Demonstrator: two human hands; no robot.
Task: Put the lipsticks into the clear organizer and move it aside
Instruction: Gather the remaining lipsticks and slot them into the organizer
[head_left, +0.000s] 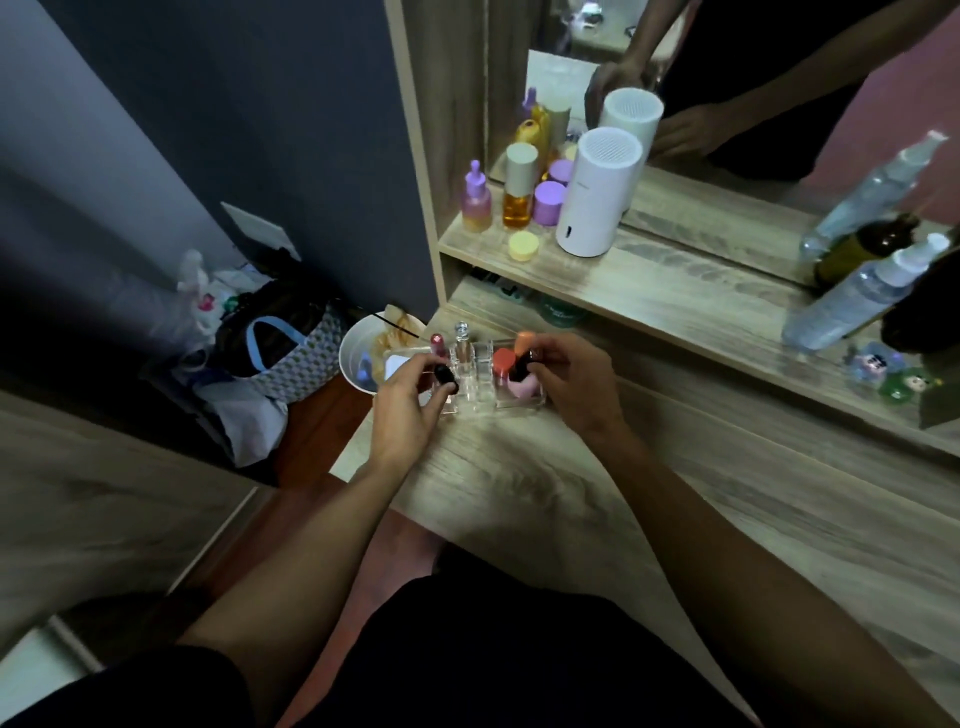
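left hand (410, 400) grips black lipstick (445, 378) | seemingly over clear organizer (475, 371)

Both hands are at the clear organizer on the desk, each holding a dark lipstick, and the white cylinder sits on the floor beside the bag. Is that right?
Not quite. The head view shows the white cylinder on the shelf in front of the mirror, next to the purple-capped bottles, not on the floor. The rest holds: the left hand and right hand are at the clear organizer on the desk, each holding a dark lipstick.
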